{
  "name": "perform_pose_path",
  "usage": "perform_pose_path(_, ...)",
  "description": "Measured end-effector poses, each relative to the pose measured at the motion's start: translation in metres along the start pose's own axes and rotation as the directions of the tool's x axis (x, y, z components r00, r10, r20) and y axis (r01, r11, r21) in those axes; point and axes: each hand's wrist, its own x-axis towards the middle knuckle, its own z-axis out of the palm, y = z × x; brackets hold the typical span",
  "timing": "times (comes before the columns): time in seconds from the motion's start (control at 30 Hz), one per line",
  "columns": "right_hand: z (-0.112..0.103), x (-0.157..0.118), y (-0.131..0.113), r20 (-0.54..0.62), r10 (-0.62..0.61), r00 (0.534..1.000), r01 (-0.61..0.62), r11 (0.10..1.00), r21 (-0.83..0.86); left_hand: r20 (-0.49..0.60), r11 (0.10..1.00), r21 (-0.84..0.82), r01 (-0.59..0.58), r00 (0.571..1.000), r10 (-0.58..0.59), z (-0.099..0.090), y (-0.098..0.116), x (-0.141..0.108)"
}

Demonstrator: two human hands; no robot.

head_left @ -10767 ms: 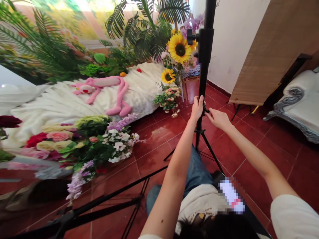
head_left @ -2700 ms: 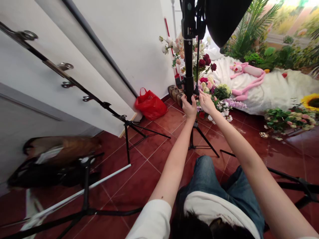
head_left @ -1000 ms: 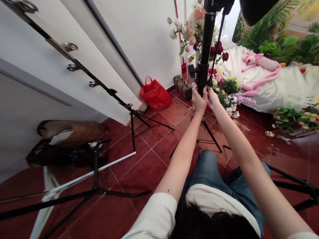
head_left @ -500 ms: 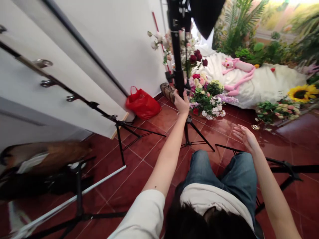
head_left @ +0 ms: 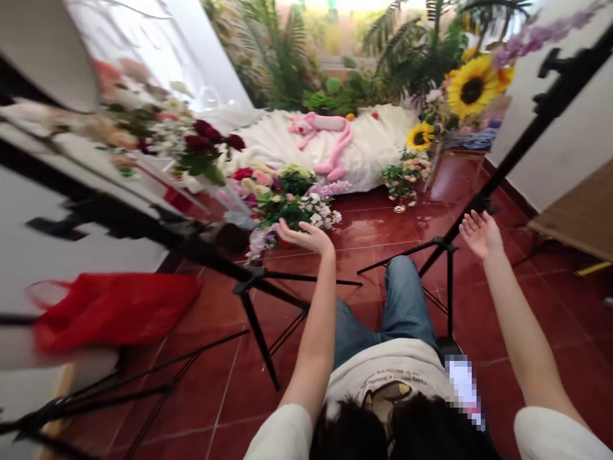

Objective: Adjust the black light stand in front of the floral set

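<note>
My left hand (head_left: 309,239) is raised with its fingers apart and nothing in it, in front of the artificial flowers (head_left: 290,204). To its left, a black light stand (head_left: 191,250) leans across the view, apart from the hand. My right hand (head_left: 481,235) is also empty, palm up with spread fingers. Close beside it runs the pole of a second black light stand (head_left: 510,150); whether the fingertips touch it I cannot tell. A pink plush toy (head_left: 325,124) lies beyond both hands on a white cloth (head_left: 371,166).
A red bag (head_left: 115,310) sits on the left, blurred. Black tripod legs (head_left: 163,386) spread over the red tiled floor (head_left: 205,396). Sunflowers (head_left: 472,89) stand at the back right, near a brown panel (head_left: 577,211). Palm leaves (head_left: 272,51) fill the back.
My left hand has let go of the light stand's pole. The view has swung right, bringing the right-hand stand and the sunflowers into sight. My right hand stays open.
</note>
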Motion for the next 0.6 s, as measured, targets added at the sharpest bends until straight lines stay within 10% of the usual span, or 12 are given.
perform_pose_path(0.17, -0.024, -0.011, -0.028, 0.077, 0.074, 0.994, -0.083, 0.988, 0.131, 0.456, 0.909, -0.408, -0.088, 0.843, 0.286, 0.085, 0.077, -0.105)
perform_pose_path(0.4, -0.030, -0.001, -0.045, 0.249, 0.238, 0.939, -0.281, 0.947, 0.154, 0.711, 0.696, -0.695, 0.184, 0.323, 0.625, 0.148, 0.207, -0.253)
perform_pose_path(0.6, -0.024, 0.013, -0.047, 0.262, 0.222, 0.939, -0.263, 0.956, 0.132, 0.807, 0.720, -0.576, 0.387, 0.131, 0.575, 0.178, 0.224, -0.309)
